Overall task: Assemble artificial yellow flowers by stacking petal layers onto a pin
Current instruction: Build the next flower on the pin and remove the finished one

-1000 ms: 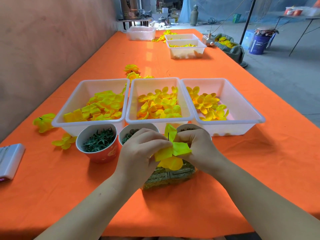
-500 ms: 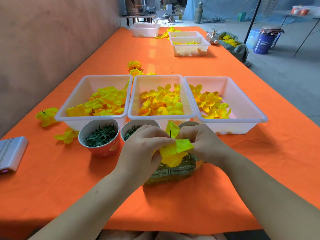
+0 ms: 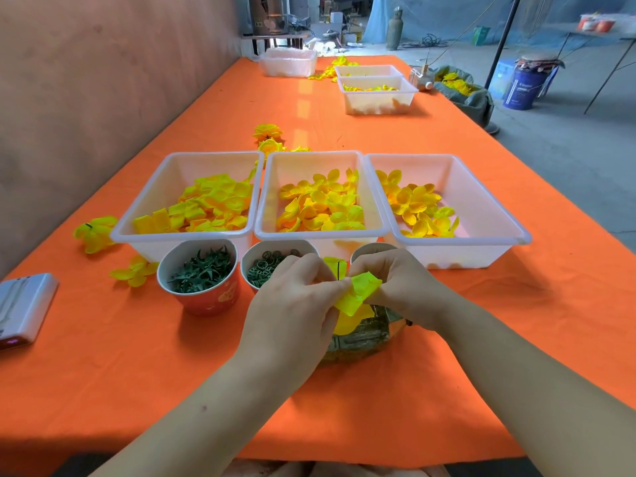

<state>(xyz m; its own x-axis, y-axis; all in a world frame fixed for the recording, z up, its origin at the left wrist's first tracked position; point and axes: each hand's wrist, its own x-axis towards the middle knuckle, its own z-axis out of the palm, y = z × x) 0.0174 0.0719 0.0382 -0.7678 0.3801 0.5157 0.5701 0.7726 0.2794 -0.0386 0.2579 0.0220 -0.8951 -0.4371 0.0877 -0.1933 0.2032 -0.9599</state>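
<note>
Both hands meet over a dark upright pin [image 3: 339, 271] that stands on a small block [image 3: 358, 335]. My left hand [image 3: 296, 304] and my right hand [image 3: 395, 287] pinch a yellow petal layer [image 3: 358, 294] from either side, with the pin poking up through it. More yellow petals hang below the layer, partly hidden by my left hand. Three white trays behind hold petal layers: the left tray [image 3: 144, 215], the middle tray [image 3: 265, 201] and the right tray [image 3: 481, 201].
A red cup of green leaf pieces [image 3: 199, 273], a cup of green rings [image 3: 265, 266] and a third cup [image 3: 371, 251] stand before the trays. Finished flowers [image 3: 94, 232] lie at the left. A white device [image 3: 24, 304] sits at the left edge. More trays [image 3: 378, 94] stand far back.
The hands have pushed the petal layer lower on the pin, so more of the pin shows above it. The camera view has shifted slightly.
</note>
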